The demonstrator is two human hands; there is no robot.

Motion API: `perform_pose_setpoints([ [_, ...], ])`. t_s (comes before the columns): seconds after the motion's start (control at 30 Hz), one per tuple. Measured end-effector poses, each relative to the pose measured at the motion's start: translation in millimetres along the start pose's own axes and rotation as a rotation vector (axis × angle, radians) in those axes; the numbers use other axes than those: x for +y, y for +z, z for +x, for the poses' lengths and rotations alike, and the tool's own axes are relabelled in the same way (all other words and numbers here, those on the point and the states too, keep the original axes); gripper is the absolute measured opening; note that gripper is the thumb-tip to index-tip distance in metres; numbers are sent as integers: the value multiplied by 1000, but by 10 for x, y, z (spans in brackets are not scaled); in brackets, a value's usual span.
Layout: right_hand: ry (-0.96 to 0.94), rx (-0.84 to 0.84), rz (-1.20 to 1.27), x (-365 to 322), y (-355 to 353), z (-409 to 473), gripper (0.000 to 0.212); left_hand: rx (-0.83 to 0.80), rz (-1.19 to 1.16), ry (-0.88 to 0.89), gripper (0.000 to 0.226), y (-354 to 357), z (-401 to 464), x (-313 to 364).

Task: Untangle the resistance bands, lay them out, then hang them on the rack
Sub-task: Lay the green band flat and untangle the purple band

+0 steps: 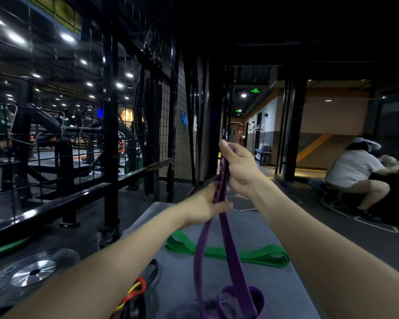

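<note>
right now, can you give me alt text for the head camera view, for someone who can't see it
Both hands hold a purple resistance band up over a grey mat, the right hand gripping its top and the left hand just below. A green band lies flat on the mat behind it, in a dim gym with black wire racks on the left.

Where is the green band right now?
The green band lies flat across the grey mat, lower centre of the head view, behind the purple band held up in both hands.
</note>
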State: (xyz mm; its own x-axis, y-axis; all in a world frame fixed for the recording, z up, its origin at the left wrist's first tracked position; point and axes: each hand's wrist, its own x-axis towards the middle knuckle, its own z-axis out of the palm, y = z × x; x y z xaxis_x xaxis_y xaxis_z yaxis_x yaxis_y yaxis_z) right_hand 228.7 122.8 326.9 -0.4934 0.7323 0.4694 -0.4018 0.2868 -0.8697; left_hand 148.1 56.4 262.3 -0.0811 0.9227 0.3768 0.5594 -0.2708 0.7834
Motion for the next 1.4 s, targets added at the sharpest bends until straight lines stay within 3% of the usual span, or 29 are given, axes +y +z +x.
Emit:
perform_pose_setpoints([
  [0.2,22,181,154,-59,-275,-13,26,11,135,-145,10,151,-79,-481],
  [0.3,32,280,227,-50,-484,-6,26,-86,220,-217,8,167,-220,-790],
  [0.4,38,337,278,37,-727,7,24,-108,87,-227,19,105,-326,-1011],
  [0.53,109,453,307,309,-1007,-35,28,143,-330,-179,55,-148,-244,-881],
  [0.57,120,470,300,366,-1042,-56,29,182,-415,-149,54,-210,-196,-800],
  [0.67,226,495,295,544,-1090,-117,21,224,-455,-105,17,-337,-44,-511],
  [0.73,317,440,29,666,-1144,-126,22,213,-382,-105,19,-390,36,-320],
  [0.8,325,330,-597,737,-1204,-126,30,186,-314,-115,18,-443,98,-210],
  [0.87,146,287,-1013,668,-1151,-139,39,162,-228,-143,16,-460,177,-166],
  [0.97,-216,45,-1075,416,-826,-198,45,116,-153,-137,17,-378,248,-102],
  [1.07,-348,-181,-1206,311,-479,-242,57,63,-172,-106,13,-280,261,-11],
  [1.23,-387,-85,-1321,433,-383,-202,31,42,-257,-80,16,-209,180,138],
  [1.4,-412,8,-1230,375,-423,-148,34,41,-478,-117,17,-39,122,-70],
])
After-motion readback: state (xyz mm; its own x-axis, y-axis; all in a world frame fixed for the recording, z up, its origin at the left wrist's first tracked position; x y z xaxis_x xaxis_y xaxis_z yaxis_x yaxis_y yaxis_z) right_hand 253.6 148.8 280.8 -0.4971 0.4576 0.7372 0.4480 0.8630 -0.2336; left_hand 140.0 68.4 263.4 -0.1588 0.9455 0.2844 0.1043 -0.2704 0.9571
